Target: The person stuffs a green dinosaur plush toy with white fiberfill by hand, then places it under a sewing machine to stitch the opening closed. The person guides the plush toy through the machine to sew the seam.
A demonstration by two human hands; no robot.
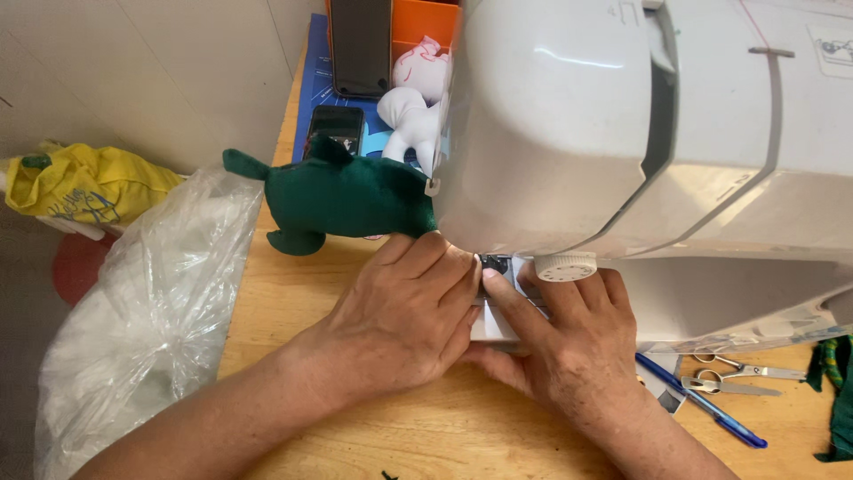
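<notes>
Both hands, left hand [404, 316] and right hand [573, 342], pressed flat together under the sewing machine [622, 133]; the green plush toy [342, 200] beyond them looked nearly sewn.

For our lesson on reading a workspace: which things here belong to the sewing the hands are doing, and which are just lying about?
In use:
- left hand
- right hand
- white sewing machine
- green plush piece

Lying about:
- scissors
- blue pen
- clear plastic bag
- yellow bag
- white plush toy
- phone
</notes>
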